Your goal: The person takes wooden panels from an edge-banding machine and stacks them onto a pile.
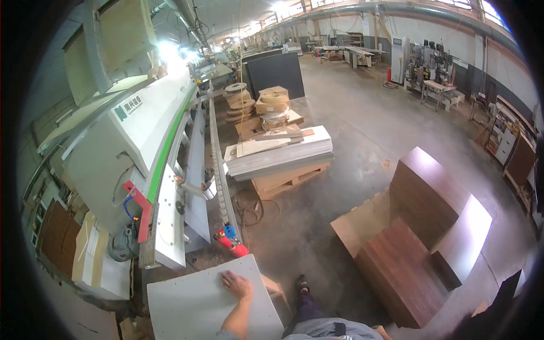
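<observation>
One hand (236, 284), the left, lies flat and open on the grey panel (212, 303); unheld, it could slide off. Right hand unseen.

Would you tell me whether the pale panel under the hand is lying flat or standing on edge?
Flat: the pale panel shows its broad face upward, and the left hand rests palm-down on it.

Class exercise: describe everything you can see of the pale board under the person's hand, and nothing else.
The pale grey board is a flat, rectangular panel with a matt, slightly speckled face, seemingly laminated sheet material. It lies roughly level at the lower edge of the view, before the infeed end of the long white machine. Its far right corner looks rounded by the lens. The left hand rests flat, palm down, near its far edge. What supports it is hidden.
</observation>
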`<state>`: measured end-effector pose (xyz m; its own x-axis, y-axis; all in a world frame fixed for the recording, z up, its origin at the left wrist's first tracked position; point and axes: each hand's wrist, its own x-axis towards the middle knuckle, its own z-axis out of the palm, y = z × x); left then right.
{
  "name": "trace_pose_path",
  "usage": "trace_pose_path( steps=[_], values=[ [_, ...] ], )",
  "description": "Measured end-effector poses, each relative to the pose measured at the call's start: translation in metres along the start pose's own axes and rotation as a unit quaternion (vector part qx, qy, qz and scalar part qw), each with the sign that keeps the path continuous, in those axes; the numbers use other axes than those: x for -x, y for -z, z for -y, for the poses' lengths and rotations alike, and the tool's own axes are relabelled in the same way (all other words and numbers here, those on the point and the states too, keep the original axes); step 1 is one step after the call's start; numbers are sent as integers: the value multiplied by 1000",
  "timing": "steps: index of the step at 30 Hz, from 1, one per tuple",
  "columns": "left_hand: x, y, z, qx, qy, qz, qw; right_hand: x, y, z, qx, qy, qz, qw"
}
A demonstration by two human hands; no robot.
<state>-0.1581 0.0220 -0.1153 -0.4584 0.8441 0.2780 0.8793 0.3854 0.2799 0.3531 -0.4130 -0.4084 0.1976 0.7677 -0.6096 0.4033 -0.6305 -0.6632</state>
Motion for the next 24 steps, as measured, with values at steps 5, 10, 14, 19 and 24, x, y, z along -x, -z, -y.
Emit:
trace_pose_path(
  steps=[5, 10, 14, 19, 24],
  values=[
    [-2, -3, 1, -44, -21, -17, 999, 38, 8, 50, -93, -146, -97, 980],
    [-2, -2, 0, -31, -17, -4, 999, 26, 36, 127, -326, -134, -126, 927],
    [0, -1, -2, -38, -18, -13, 999, 7, 47, 148, -267, -115, -137, 947],
    [-5, -8, 3, -52, -39, -12, 998, -3, 46, 151, -137, 38, -182, 973],
    [-8, -16, 3, -85, -41, 5, 996, 12, 45, 154, -218, -95, -118, 964]
  ],
)
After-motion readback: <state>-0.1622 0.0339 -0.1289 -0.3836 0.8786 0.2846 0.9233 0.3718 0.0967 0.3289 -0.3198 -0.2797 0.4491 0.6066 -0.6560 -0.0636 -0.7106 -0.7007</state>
